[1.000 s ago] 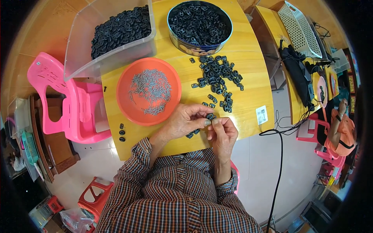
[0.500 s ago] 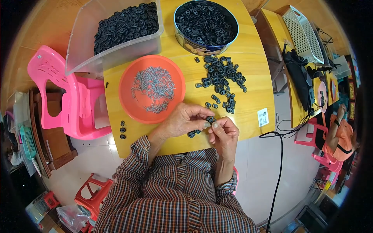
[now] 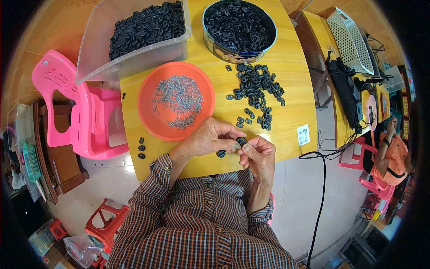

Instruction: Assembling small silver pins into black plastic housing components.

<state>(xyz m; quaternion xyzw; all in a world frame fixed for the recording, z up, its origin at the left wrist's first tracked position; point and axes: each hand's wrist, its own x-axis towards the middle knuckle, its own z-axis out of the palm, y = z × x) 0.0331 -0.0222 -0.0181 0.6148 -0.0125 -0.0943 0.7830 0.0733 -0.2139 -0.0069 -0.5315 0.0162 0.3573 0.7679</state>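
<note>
My left hand (image 3: 210, 139) and my right hand (image 3: 257, 154) meet over the near edge of a yellow wooden table (image 3: 291, 89), fingertips pinching one small black plastic part (image 3: 241, 141) between them. Another black part (image 3: 221, 154) lies just below my left fingers. A loose heap of the same black parts (image 3: 257, 87) is spread on the table beyond my hands. An orange round dish (image 3: 156, 121) with several small grey metal pieces (image 3: 177, 101) sits left of the heap.
A clear tub (image 3: 134, 54) and a round tin (image 3: 215, 42), both full of black parts, stand at the table's far side. Three black parts (image 3: 141, 147) lie near the left edge. Pink chair (image 3: 71, 112) left, red stool (image 3: 105, 219) below, a person in orange (image 3: 392, 157) far right.
Both hands stay together at the table's near edge, fingers shifting slightly on the small black part. Nothing else has moved beyond a small camera shift.
</note>
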